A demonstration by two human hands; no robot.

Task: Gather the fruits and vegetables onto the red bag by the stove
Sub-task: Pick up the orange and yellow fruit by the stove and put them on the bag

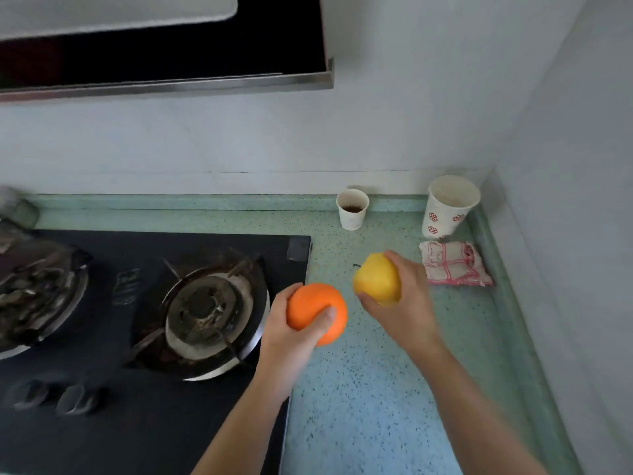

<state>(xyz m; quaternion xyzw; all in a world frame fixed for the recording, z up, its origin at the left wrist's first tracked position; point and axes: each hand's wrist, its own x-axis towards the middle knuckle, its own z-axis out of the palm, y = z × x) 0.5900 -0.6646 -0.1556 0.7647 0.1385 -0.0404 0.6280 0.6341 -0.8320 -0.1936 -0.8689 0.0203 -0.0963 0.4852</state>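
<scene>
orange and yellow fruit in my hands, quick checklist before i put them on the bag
1. Left hand has a firm grip on the orange: ok, fingers and thumb wrap it.
2. Right hand has a firm grip on the yellow fruit: ok.
3. Red-checked bag in view on the counter, nothing on it: ok.
4. Room on the bag for both fruits: cannot tell, it lies folded small.
5. Big paper cup is out of the way: not ok, it stands right behind the bag and leans.
6. Small paper cup is out of the way: ok, it stands apart from the bag.
</scene>
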